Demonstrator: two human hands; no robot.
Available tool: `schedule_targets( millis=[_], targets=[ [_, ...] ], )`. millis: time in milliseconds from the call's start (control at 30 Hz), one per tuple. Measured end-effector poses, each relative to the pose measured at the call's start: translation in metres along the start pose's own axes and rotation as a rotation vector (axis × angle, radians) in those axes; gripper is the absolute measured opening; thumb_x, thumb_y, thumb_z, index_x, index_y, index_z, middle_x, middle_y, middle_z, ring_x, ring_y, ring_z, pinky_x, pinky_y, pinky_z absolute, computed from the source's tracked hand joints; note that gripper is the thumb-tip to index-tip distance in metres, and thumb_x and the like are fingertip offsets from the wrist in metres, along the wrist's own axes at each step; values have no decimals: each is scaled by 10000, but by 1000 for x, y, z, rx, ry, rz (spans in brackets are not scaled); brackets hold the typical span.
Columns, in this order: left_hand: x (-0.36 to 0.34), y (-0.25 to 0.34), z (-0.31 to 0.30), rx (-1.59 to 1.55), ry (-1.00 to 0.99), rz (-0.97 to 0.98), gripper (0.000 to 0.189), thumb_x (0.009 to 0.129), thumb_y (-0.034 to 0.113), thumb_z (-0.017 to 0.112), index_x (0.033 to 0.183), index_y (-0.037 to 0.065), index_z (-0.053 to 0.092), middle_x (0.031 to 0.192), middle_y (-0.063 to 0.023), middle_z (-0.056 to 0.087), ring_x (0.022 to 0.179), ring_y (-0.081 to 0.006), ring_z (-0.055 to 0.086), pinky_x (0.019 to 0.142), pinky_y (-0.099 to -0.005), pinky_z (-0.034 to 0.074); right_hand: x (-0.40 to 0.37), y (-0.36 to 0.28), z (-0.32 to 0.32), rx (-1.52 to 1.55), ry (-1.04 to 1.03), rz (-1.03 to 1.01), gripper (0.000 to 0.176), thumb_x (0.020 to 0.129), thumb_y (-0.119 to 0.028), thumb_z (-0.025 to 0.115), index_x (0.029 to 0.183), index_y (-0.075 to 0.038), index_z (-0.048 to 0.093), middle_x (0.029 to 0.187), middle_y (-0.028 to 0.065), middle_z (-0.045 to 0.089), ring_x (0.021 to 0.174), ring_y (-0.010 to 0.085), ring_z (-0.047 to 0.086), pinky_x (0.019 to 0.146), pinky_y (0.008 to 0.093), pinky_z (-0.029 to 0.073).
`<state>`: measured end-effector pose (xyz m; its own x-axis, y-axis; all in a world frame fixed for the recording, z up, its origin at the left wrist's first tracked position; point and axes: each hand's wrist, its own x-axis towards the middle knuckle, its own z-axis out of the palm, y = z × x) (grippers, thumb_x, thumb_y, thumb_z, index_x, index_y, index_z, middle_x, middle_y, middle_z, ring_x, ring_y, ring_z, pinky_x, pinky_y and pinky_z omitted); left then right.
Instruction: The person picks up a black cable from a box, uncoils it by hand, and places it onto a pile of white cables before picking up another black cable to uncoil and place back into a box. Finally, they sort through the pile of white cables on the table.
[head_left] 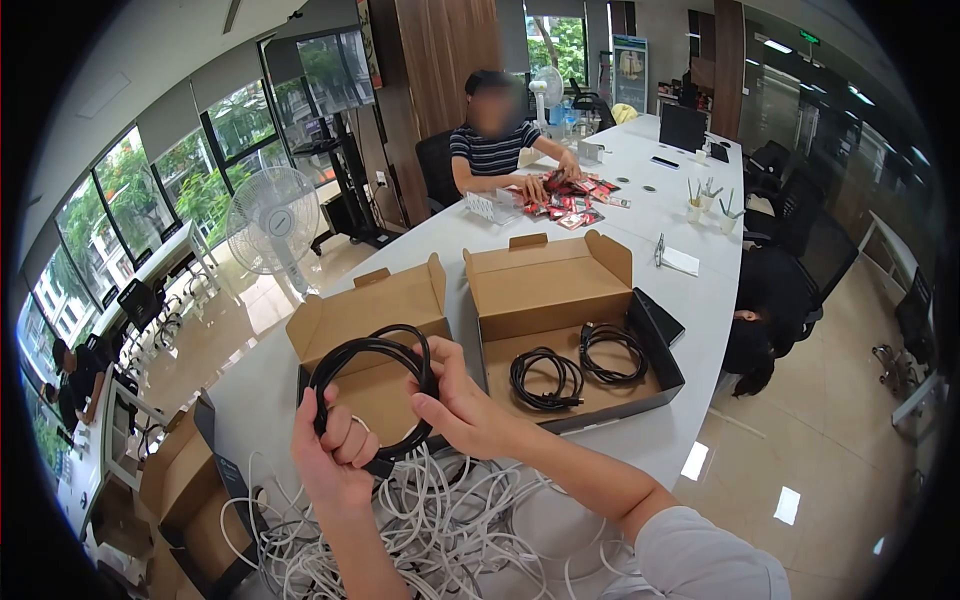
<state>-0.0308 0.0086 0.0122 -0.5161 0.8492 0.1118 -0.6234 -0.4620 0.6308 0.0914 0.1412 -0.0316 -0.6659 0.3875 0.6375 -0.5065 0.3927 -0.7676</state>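
A coiled black cable point(368, 346) is held up between my two hands, over the open box point(375, 300) in the middle. My left hand point(338, 450) has its fingers wrapped round the coil's left side. On the coil's right side, my right hand point(455, 405) grips it between thumb and fingers. Below my hands lies a tangled heap of white cables point(440, 530). To the right, another open box point(550, 270) contains two coiled black cables point(546, 380) point(612, 355), side by side.
A third open box point(185, 470) stands at the lower left. Across the white table point(440, 235), a person point(490, 150) handles red packets point(575, 210). Cups with pens point(697, 205) and a white paper point(680, 262) lie farther right. A fan point(273, 220) stands beyond the table's left edge.
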Motion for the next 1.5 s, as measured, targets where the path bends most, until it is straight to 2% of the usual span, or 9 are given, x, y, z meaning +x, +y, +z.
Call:
schedule_targets(
  millis=[200, 367, 733, 867, 1000, 1200, 1233, 1367, 1500],
  targets=[
    [-4, 15, -3, 17, 43, 84, 245, 995, 290, 413, 962, 57, 480, 517, 70, 174, 370, -44, 138, 353, -228, 149, 2, -4, -14, -242, -75, 79, 572, 889, -160, 553, 1335, 3, 233, 772, 78, 487, 668, 168, 465, 582, 304, 389],
    [-9, 33, -16, 63, -24, 111, 280, 989, 309, 423, 939, 41, 489, 511, 74, 164, 379, -46, 121, 367, -239, 140, 6, -6, -22, -437, -158, 191, 333, 927, -277, 537, 1063, 27, 549, 646, 206, 564, 603, 335, 564, 587, 399, 430],
    [-3, 14, -3, 306, 148, 349, 291, 972, 327, 456, 860, 60, 484, 515, 92, 164, 399, -23, 122, 368, -220, 139, -3, -29, -47, -162, -509, 205, 159, 903, -70, 530, 1004, 28, 604, 847, 153, 571, 743, 297, 564, 687, 361, 450],
    [-5, 8, 0, 273, 116, 356, 312, 966, 348, 471, 845, 62, 498, 514, 93, 167, 396, -26, 121, 364, -222, 139, -3, -40, -49, 47, -699, 145, 132, 855, -31, 607, 965, 43, 597, 859, 109, 635, 772, 182, 603, 692, 316, 475],
    [-7, 3, 5, 173, 101, 304, 286, 976, 345, 457, 854, 86, 456, 519, 90, 165, 389, -21, 124, 351, -216, 144, -4, -20, -42, 535, -719, 268, 206, 782, -75, 728, 913, 33, 611, 900, 63, 658, 780, 125, 591, 735, 251, 494],
    [-6, 5, 4, 135, 96, 259, 326, 959, 380, 488, 840, 77, 501, 516, 88, 176, 390, -32, 118, 361, -226, 127, 4, -17, -29, 87, -486, 94, 666, 567, -433, 862, 1007, -8, 598, 1054, 82, 646, 949, 156, 592, 818, 314, 445],
    [-6, 5, 4, 123, 87, 262, 326, 959, 380, 488, 842, 76, 500, 516, 88, 177, 389, -32, 118, 362, -226, 122, 1, -12, -24, 184, -469, 168, 833, 537, -513, 847, 1150, -27, 558, 1164, 101, 592, 1047, 175, 547, 900, 341, 406],
    [-8, -2, 7, 143, 65, 219, 283, 987, 354, 444, 869, 97, 445, 530, 86, 166, 390, -15, 142, 347, -209, 138, -3, -11, -2, 287, -507, -30, 852, 651, -593, 742, 1233, -12, 523, 1231, 121, 517, 1122, 265, 480, 989, 398, 341],
    [-7, -5, 8, 167, 92, 313, 336, 980, 394, 443, 852, 83, 453, 519, 86, 177, 394, -27, 124, 358, -227, 133, -1, -11, -1, 237, -451, -116, 682, 718, -573, 703, 1095, -21, 569, 1136, 111, 523, 1062, 269, 501, 945, 395, 372]
  ],
)
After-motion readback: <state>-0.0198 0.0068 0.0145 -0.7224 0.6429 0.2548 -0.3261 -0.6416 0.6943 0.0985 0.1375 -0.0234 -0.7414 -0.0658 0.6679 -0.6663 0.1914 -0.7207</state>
